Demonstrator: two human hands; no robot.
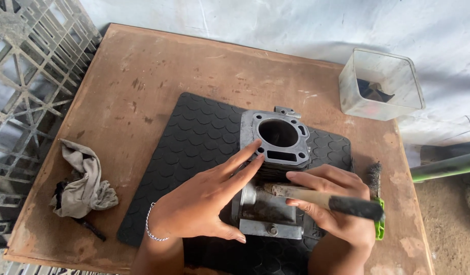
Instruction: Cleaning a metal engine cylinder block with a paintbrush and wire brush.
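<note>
A grey metal engine cylinder block (pixel 279 138) with a round bore stands on a black patterned rubber mat (pixel 199 137). My left hand (pixel 207 198) lies flat against the block's left side, fingers spread, with a thin bracelet on the wrist. My right hand (pixel 334 206) grips a brush (pixel 327 201) with a pale wooden shaft and a dark end; its tip touches the block's lower side, below the fins.
The mat lies on a worn brown wooden table (pixel 143 76). A crumpled grey rag (pixel 82 183) sits at the left. A clear plastic tub (pixel 380 84) stands at the back right. A wire brush with a green handle (pixel 376 203) lies by my right hand. A plastic crate (pixel 26 76) stands to the left.
</note>
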